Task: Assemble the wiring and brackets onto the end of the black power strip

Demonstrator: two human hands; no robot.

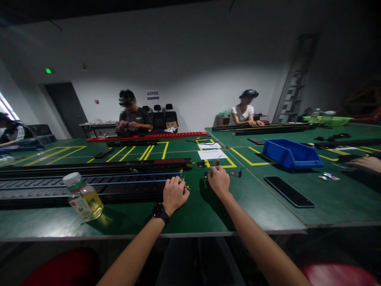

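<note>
My left hand [175, 194], with a dark watch on its wrist, is curled at the right end of a long black rail [131, 194]. Yellow-tipped wires [187, 187] stick out beside its fingers; the fingertips are partly hidden. A blue strip [149, 176] runs along the rail, which has rows of small red marks. My right hand [219, 180] has its fingers bent down on a thin black bracket [236, 173], whose right end shows past the knuckles. Just beyond lie small black parts [213, 163] with short wires, close to a white paper label [212, 154].
A bottle of yellow liquid [86, 200] stands before the rail. To the right are a blue bin [290, 154], a phone [288, 192] and small packets [329, 176]. Another person's hand [367, 163] is at the right edge. Two people sit across the table, behind a red rail [149, 136] and dark rails.
</note>
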